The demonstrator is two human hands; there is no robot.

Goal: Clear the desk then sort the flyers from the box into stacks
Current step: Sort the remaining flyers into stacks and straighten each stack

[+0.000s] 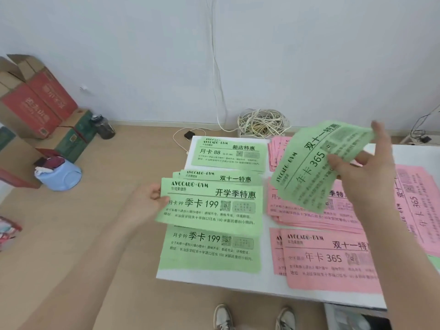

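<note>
Above the white desk (266,282), right hand (364,177) pinches a green flyer (309,167) at two o'clock, left hand (142,203) grips a green bunch (212,208) — match headings before laying.

A plain, sparsely furnished office or back room: a bare white wall (142,55) meets a wood-look floor (95,234), and a white desk (214,279) is covered with piles of green and pink printed gym flyers (212,251). Opened cardboard boxes (31,108) are stacked on the floor by the wall, near a bottle (103,126), a blue bin (59,177) and a tangle of pale cables (263,123).
</note>
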